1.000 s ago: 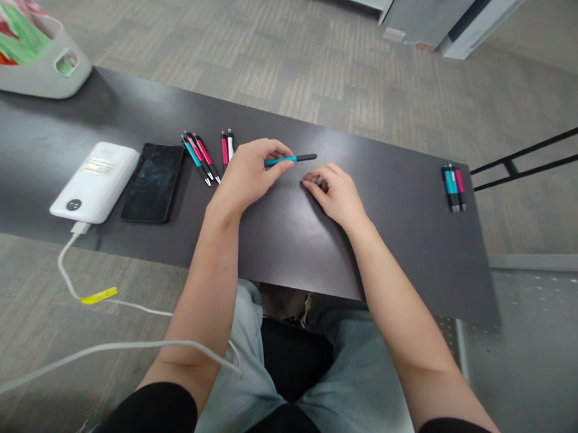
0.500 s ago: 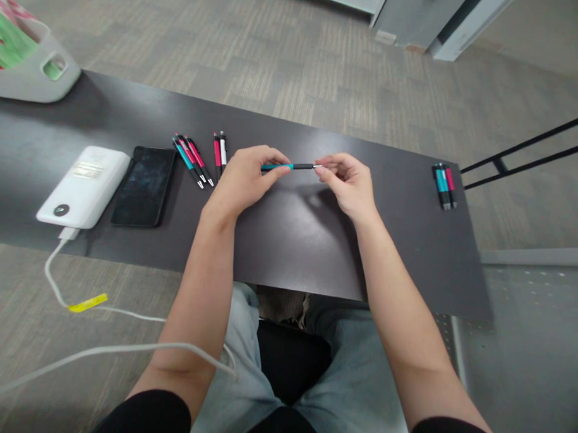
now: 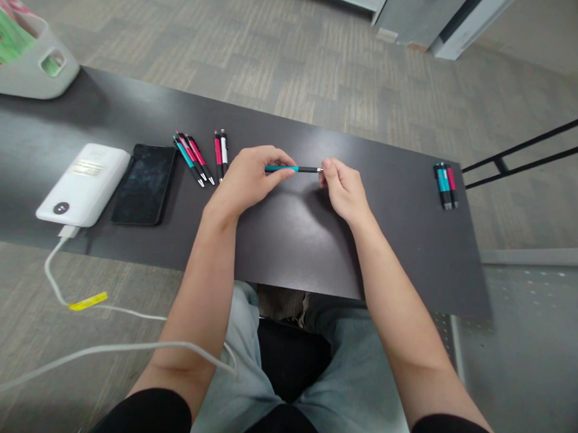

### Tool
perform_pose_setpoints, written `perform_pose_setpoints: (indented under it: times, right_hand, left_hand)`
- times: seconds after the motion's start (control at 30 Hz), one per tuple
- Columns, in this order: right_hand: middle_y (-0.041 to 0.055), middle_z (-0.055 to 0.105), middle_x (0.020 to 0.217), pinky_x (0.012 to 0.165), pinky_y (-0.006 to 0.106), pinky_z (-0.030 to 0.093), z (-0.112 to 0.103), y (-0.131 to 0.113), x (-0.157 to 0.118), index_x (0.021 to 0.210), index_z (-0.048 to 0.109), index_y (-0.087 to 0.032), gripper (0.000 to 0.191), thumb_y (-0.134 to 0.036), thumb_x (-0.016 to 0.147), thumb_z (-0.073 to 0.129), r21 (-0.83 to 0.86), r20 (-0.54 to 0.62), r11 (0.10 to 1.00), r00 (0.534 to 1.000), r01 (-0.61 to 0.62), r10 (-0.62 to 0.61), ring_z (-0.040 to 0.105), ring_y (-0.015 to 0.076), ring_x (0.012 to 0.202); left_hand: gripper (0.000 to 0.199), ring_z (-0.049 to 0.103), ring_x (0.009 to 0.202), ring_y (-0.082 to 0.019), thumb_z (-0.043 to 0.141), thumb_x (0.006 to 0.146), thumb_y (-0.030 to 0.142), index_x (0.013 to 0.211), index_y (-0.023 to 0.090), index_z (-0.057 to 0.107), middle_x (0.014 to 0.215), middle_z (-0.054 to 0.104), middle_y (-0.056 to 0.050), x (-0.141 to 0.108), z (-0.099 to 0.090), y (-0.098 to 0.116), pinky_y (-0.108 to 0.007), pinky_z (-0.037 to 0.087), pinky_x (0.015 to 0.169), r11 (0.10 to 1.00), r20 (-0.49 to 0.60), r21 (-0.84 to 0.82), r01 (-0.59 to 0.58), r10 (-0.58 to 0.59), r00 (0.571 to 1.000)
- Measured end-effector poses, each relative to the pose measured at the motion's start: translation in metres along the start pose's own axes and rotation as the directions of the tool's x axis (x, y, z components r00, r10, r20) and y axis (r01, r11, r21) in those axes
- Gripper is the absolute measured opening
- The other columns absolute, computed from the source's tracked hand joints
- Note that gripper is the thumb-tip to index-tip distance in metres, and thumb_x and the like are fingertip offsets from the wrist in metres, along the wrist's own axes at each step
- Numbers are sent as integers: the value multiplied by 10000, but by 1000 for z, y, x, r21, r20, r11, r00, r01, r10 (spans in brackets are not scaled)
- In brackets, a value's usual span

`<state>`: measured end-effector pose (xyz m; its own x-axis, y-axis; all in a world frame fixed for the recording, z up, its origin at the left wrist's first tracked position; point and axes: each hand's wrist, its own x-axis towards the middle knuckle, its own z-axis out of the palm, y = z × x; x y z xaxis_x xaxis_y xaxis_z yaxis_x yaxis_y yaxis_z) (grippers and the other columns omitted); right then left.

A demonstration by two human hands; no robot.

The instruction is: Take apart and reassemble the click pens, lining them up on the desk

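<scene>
Nearest, at six o'clock, the person's pale-jeaned legs (image 3: pixel 362 370) are resting below the edge of a dark table (image 3: pixel 287 254). Over the table, the left hand (image 3: pixel 256 177) is clamping thumb and fingers on the barrel of a teal pen (image 3: pixel 284 169), whose silver tip is pointing to three o'clock. The right hand (image 3: pixel 341 187) is pinching that tip with thumb and fingers together, though how much they are covering is hard to tell. From the held pen, a white power bank (image 3: pixel 84 184) and a black phone (image 3: pixel 145 185) are lying side by side at nine o'clock, loose pens (image 3: pixel 191 157) are lying nearer that way, and clustered pens (image 3: pixel 445 186) are lying at three. Farther, toward ten o'clock, a pale bin (image 3: pixel 25 84) is standing on the table.
</scene>
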<state>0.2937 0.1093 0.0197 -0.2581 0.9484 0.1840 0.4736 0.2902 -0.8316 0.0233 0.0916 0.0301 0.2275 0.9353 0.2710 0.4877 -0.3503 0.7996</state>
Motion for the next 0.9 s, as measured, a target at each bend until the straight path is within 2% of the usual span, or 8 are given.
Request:
perform_pose_setpoints:
  times: [0.13, 0.3, 0.5, 0.77, 0.9]
  right_hand:
    - [20, 672, 894, 871, 426, 573, 0, 4, -1, 988, 632, -330, 779, -1093, 1150, 619, 41, 13, 998, 999, 40, -41, 638, 263, 863]
    - [-21, 505, 744, 828, 397, 532, 0, 6, 0, 870, 546, -323, 799, -1060, 1156, 670, 29, 29, 1000, 1000, 6, -7, 592, 252, 817]
    - [-22, 551, 797, 839, 396, 538, 1, 0, -2, 919, 576, -332, 748, -1028, 1149, 726, 83, 1, 996, 1000, 20, -20, 590, 248, 836]
    - [-32, 409, 747, 781, 411, 537, 7, 9, 1, 817, 484, -333, 874, -1139, 1050, 727, 202, 0, 979, 1000, -20, 20, 480, 236, 767]
    - [-25, 421, 770, 790, 416, 531, 4, 8, 1, 829, 508, -334, 876, -1162, 1038, 702, 236, -50, 972, 999, -1, 13, 475, 235, 777]
  left_hand:
    - [117, 899, 1185, -327, 891, 1122, 328, 1150, 276, 991, 1232, 986, -88, 0, 0, 1, -452, 695, 1159, 1000, -2, 0, -21, 21, 1000]
    - [136, 898, 1225, -328, 877, 1131, 331, 1165, 269, 993, 1271, 989, -94, 0, 0, 5, -442, 690, 1168, 1000, 9, 14, -19, 18, 1000]
    - [154, 902, 1199, -325, 859, 1147, 346, 1176, 259, 982, 1246, 985, -96, 1, 2, 5, -432, 694, 1136, 1000, -12, 13, -1, 2, 1000]
    - [85, 876, 1177, -321, 913, 1080, 236, 1142, 282, 949, 1216, 946, -75, 2, 2, 5, -472, 696, 1108, 996, -41, 43, -72, 74, 996]
    - [138, 878, 1209, -312, 832, 1192, 338, 1227, 261, 942, 1272, 950, -93, 3, 6, 3, -445, 686, 1113, 996, -31, 59, -62, 64, 997]
